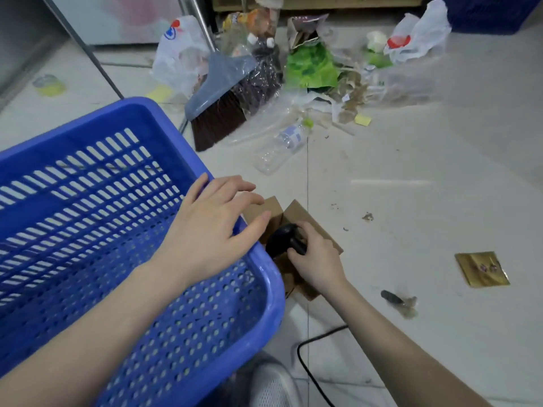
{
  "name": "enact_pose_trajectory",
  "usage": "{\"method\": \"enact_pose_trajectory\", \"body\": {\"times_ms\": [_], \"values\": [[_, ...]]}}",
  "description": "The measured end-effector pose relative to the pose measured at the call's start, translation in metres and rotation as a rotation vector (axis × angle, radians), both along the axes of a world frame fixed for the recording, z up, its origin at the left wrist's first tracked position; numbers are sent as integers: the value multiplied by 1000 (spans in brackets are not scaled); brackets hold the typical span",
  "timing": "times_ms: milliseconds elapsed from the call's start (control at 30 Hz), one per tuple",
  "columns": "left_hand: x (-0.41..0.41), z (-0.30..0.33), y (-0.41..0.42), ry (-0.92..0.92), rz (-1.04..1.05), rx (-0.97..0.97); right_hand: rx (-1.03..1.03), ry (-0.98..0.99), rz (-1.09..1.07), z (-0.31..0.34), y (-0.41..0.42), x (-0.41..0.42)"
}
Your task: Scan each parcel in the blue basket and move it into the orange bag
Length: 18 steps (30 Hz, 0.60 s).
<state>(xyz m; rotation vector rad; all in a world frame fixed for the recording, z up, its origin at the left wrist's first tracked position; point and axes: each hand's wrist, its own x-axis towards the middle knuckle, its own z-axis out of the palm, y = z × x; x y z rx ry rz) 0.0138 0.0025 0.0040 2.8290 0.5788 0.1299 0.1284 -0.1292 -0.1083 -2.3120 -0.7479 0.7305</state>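
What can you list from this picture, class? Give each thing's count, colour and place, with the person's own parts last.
basket: one, blue, left, no parcels visible inside
cardboard box: one, brown, open, on the floor right of the basket
scanner: one, black, over the box
cable: one, black, floor at bottom centre
broom: one, grey head with dark bristles, beyond the basket
plastic bottle: one, clear with green cap, lying near the broom
litter pile: mixed bags and wrappers, top centre
gold packet: one, floor at right
left hand: open, over the basket's rim
right hand: fingers curled round the scanner
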Motion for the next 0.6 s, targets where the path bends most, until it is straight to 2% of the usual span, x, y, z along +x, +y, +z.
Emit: {"method": "enact_pose_trajectory", "body": {"times_ms": [267,467,600], "values": [[-1,-3,-2,-87,5,-25,-129,84,125,-9,13,0],[-3,0,-4,-48,0,-33,-113,154,176,4,17,2],[-9,6,-5,-49,27,-53,-52,129,173,16,18,1]]}}
